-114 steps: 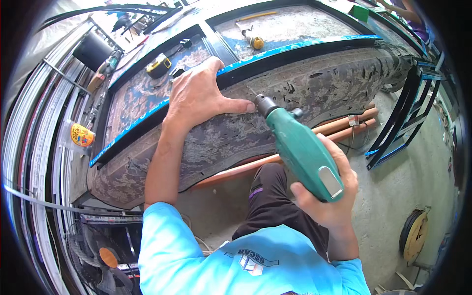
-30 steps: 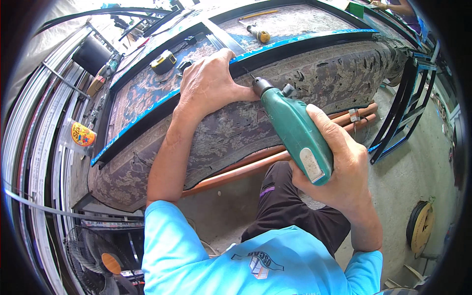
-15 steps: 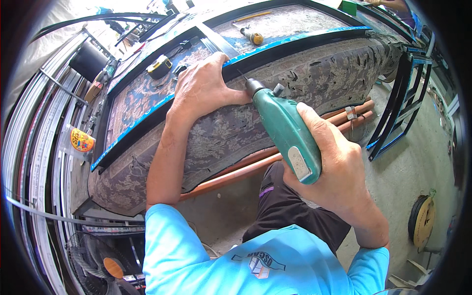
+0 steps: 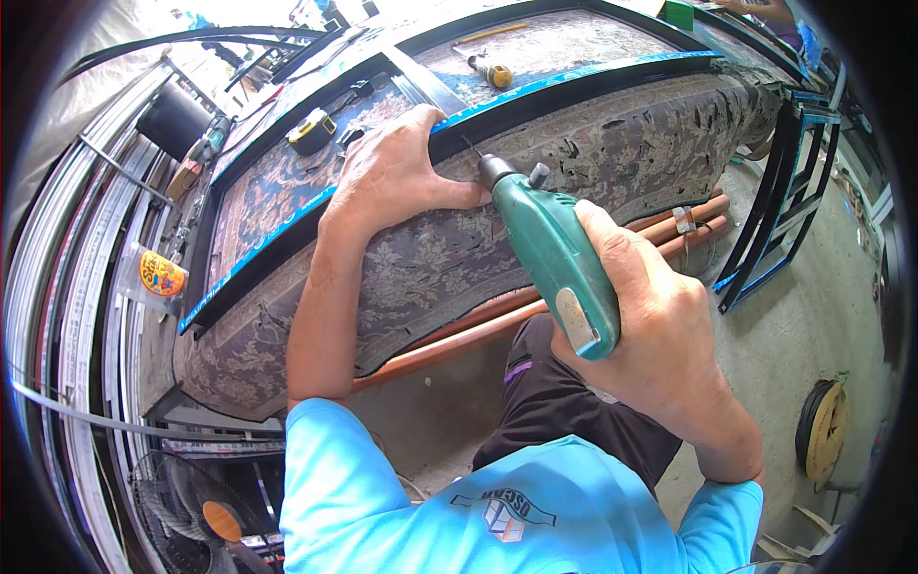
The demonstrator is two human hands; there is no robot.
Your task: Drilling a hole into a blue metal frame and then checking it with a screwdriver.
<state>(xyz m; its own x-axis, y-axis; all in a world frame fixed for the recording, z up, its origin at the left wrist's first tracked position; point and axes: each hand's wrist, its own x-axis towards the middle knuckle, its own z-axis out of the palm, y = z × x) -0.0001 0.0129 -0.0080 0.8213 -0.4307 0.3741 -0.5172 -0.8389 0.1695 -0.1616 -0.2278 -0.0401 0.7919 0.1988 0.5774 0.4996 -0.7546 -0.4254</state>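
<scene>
Carpeted bench (image 4: 430,277), one held drill (image 4: 553,251)

Lettering with an emblem (image 4: 504,517) stands on the light-blue shirt (image 4: 593,507). Print also marks the blue tape (image 4: 593,73) on the black frame (image 4: 535,107) and the orange sticker (image 4: 162,274).

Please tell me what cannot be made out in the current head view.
All in the head view:
Green drill: its grip, mostly hidden by the right hand.
Left hand: most fingertips, hidden behind the hand itself.
Drill bit: too thin to tell whether it touches the black frame.
Co-worker: cut off by the top edge.
</scene>
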